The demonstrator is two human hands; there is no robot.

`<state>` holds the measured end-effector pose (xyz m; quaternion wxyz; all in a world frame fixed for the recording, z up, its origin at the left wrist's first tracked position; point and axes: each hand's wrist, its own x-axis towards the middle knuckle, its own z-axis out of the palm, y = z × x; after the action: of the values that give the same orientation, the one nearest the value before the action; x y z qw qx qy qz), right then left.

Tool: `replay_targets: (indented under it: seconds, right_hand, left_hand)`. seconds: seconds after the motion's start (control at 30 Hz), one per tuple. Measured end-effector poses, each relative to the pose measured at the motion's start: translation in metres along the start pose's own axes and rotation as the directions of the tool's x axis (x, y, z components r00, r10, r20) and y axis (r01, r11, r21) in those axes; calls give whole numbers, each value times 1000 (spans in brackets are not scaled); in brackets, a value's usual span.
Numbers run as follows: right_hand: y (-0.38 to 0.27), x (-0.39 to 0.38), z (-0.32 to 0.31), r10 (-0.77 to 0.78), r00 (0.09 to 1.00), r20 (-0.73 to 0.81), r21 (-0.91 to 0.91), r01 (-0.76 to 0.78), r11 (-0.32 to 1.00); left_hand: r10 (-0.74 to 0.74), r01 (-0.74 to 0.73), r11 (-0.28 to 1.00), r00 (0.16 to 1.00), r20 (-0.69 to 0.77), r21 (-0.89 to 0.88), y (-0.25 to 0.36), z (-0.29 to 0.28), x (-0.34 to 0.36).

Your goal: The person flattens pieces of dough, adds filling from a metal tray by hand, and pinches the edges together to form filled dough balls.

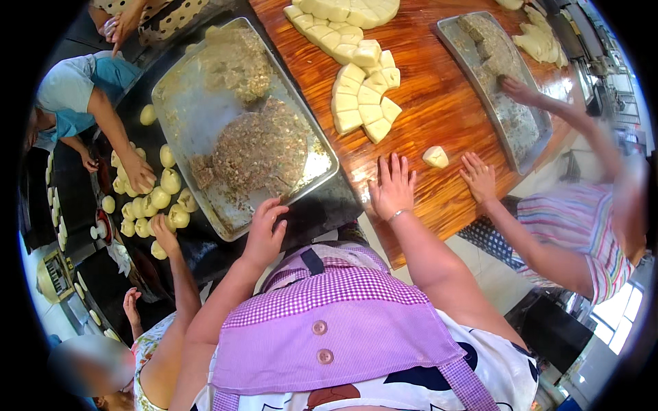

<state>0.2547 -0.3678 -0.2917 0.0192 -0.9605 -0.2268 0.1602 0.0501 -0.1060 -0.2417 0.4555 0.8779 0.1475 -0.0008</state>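
My right hand [393, 190] lies on the wooden table [439, 89] with its fingers spread and nothing in it. A single piece of dough [435, 157] sits just to its right, apart from it. Beyond the fingertips lie rows of cut dough pieces [367, 99]. My left hand [266, 231] is at the near edge of a large metal tray [322, 183], fingers loosely bent and apart, holding nothing I can see. Inside that tray is a mound of minced filling [260, 147], with more smeared at the far end.
At right, a person in a striped top has one hand [480, 178] on the table and another in a second filling tray [538, 147]. At left, other people's hands [139, 175] touch round dough buns [161, 198] on a black surface.
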Motion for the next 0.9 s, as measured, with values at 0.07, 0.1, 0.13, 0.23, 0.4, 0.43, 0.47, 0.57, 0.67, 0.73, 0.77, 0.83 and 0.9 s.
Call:
replay_targets:
  seconds: [0.07,0.1,0.13,0.23,0.4,0.43,0.47,0.57,0.67,0.73,0.77,0.83,0.9]
  right_hand:
    - [0,9,-5,-8,1000,1,4,8,1000]
    - [0,8,-3,29,1000,-9,46,-28,999]
    - [1,6,4,66,998,-19,89,-64,994]
    - [-11,13,16,78,996,-44,104,-73,992]
    - [-32,13,16,-72,996,-53,36,74,997]
    - [-28,12,21,-91,993,-77,52,95,994]
    - [-22,12,21,-49,993,-111,241,75,968]
    - [6,-6,24,88,986,-140,32,-84,996]
    - [14,-13,14,95,989,-115,66,-87,994]
    - [16,-17,21,102,980,-169,87,-88,992]
    - [14,-20,18,76,989,-128,59,-69,996]
    - [5,-45,23,30,1000,9,17,-30,999]
    - [6,-47,27,26,999,-46,2,-26,1000]
  left_hand:
    - [13,-12,1000,1000,22,-14,1,-4,6]
    - [25,-24,999,999,30,-24,4,-7,9]
    - [26,-25,999,999,38,-19,9,-11,9]
    - [13,-13,1000,998,53,-2,16,-15,9]
    - [-2,4,1000,993,115,-17,3,-14,-5]
    - [14,-8,999,990,140,-45,5,-15,-5]
    - [37,-38,999,988,150,-1,12,-17,-4]
    - [28,-26,1000,991,131,-16,15,-20,-5]
    - [17,-13,1000,989,147,-24,10,-17,-7]
    - [58,-53,998,989,138,-39,7,-16,-13]
    - [73,-73,997,988,139,-8,13,-17,-12]
    - [82,-82,997,990,119,-10,23,-23,-11]
    - [43,-39,999,991,128,-36,16,-22,-3]
